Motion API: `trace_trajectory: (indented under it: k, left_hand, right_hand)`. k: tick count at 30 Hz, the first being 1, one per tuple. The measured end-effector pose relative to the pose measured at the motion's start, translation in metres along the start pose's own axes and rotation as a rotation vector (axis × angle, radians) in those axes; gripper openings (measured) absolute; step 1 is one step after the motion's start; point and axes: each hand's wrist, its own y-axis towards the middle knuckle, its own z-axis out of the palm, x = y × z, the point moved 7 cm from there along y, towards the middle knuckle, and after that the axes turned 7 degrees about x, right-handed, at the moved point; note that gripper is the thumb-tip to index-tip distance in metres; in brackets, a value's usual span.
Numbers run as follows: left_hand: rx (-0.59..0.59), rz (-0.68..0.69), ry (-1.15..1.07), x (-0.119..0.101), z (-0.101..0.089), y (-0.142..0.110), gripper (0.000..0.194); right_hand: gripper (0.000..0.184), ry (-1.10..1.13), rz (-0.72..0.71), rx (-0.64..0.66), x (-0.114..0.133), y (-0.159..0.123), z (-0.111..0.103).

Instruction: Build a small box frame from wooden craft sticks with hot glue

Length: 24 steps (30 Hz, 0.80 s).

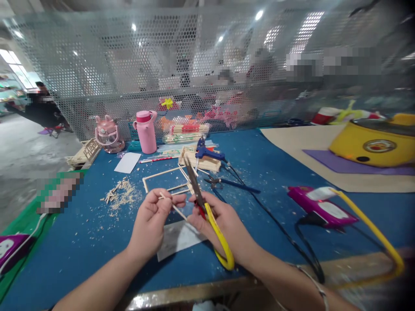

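My left hand [151,222] pinches a thin wooden stick [179,211] between thumb and fingers. The stick slants down to the fingertips of my right hand [228,226], which seem to touch its far end. Scissors with a yellow handle [223,248] are held in my right hand, their dark blades pointing up and away from me. Just beyond my hands lies a rectangular frame of sticks [164,172], partly hidden by my fingers. Under my hands is a sheet of paper [177,242]. Cut stick pieces [120,194] are heaped to the left.
A blue glue gun [209,152] rests on a small stick-built box [212,164]. Dark-handled pliers [238,185] lie nearby, with a black cord. Rightward are a purple power strip [320,207] and yellow pot [372,144]. A pink bottle [146,136] stands behind, before a perforated metal screen [123,69].
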Motion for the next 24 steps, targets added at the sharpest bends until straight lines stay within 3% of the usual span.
trace_trajectory:
  k: [5, 10, 13, 16, 19, 24]
  left_hand:
    - [-0.079, 0.002, -0.040, -0.001, -0.008, 0.000, 0.023]
    - [-0.009, -0.048, 0.161, 0.000, -0.003, 0.000, 0.023]
    - [0.085, -0.044, 0.404, 0.002, 0.005, 0.000, 0.017]
    - [0.169, 0.064, 0.642, -0.004, 0.014, -0.001, 0.021]
    - [0.240, 0.089, 0.685, -0.004, 0.021, -0.002, 0.025]
    - [-0.040, 0.077, 0.445, -0.007, -0.003, 0.003, 0.025]
  right_hand:
    - [0.030, 0.261, 0.115, -0.054, -0.007, -0.001, 0.005]
    - [0.030, 0.402, 0.052, -0.201, 0.001, 0.002, -0.023]
    - [0.022, 0.284, -0.013, -0.106, 0.014, 0.011, -0.030]
    - [0.014, 0.064, -0.083, 0.055, 0.028, 0.021, -0.018]
    - [0.010, -0.048, -0.148, 0.128, 0.031, 0.026, -0.003]
    - [0.035, -0.162, -0.229, -0.002, 0.020, 0.024, -0.019]
